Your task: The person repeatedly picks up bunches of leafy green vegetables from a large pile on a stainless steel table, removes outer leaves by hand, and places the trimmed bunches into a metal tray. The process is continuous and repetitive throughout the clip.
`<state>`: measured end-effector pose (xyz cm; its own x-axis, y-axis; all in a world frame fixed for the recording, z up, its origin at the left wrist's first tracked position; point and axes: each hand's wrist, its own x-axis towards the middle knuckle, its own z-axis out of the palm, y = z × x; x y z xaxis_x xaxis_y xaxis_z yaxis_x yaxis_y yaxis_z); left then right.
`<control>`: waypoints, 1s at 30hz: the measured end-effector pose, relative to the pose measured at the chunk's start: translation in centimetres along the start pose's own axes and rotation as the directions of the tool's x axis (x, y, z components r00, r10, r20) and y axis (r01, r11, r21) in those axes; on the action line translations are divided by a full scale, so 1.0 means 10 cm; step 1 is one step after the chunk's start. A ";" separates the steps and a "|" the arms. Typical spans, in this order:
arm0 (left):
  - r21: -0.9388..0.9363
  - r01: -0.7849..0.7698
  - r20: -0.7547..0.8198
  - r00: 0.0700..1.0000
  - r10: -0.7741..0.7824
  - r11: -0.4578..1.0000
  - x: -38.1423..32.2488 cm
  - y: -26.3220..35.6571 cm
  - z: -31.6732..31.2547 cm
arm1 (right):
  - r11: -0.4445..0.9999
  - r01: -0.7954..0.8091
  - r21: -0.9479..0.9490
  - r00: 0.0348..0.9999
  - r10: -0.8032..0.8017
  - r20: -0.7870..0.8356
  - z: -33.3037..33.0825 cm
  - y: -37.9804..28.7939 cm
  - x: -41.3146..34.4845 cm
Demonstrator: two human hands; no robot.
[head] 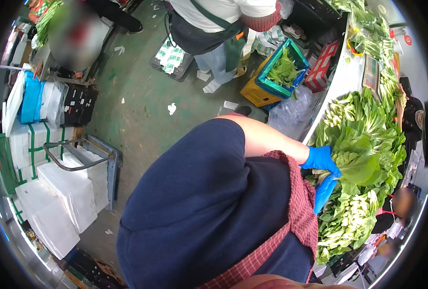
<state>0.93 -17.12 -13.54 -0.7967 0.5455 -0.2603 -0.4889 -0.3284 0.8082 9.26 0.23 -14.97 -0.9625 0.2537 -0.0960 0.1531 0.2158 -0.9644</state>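
Note:
Both of my hands wear blue gloves and meet over a vegetable counter. Between them is a leafy green (pixel 356 168) with broad leaves, its pale stem end lying near my palms. My left hand (pixel 318 158) grips it from one side, with fingertips bent down towards the stem. My right hand (pixel 325 194) closes in from the other side, its fingers reaching the same stem; part of that hand is hidden behind my red checked apron (pixel 300 202). Beside my right hand lies a heap of pale-stemmed bok choy (pixel 355 220). More bok choy (pixel 344 110) is piled beyond my left hand.
A weighing scale (pixel 371 74) stands on the counter among greens. Below the counter edge are a yellow crate (pixel 259 92) lined with plastic, holding leaves, and clear plastic bags (pixel 290 110). A person (pixel 214 25) stands nearby. White foam boxes (pixel 62 191) are stacked behind me beside a metal cart (pixel 111 162).

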 end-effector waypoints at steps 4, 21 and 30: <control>0.072 0.008 0.051 0.999 -0.012 0.997 -0.05 -0.02 0.09 | 0.994 0.032 -0.102 0.999 -0.028 0.035 -0.02 0.07 -0.07; 0.096 -0.133 -0.120 0.982 0.144 0.986 -0.18 -0.11 0.06 | 0.936 0.107 -0.335 0.986 -0.057 0.157 0.09 -0.33 -0.04; -0.070 -0.136 -0.089 0.988 0.129 0.988 -0.54 -0.02 -0.10 | 0.874 0.255 -0.413 0.964 -0.262 0.040 0.53 -0.39 -0.11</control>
<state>4.94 -20.78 -12.85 -0.8817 0.4274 -0.1996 -0.3997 -0.4522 0.7973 8.57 -5.94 -12.45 -0.9772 0.1502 0.1501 -0.0188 0.6427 -0.7659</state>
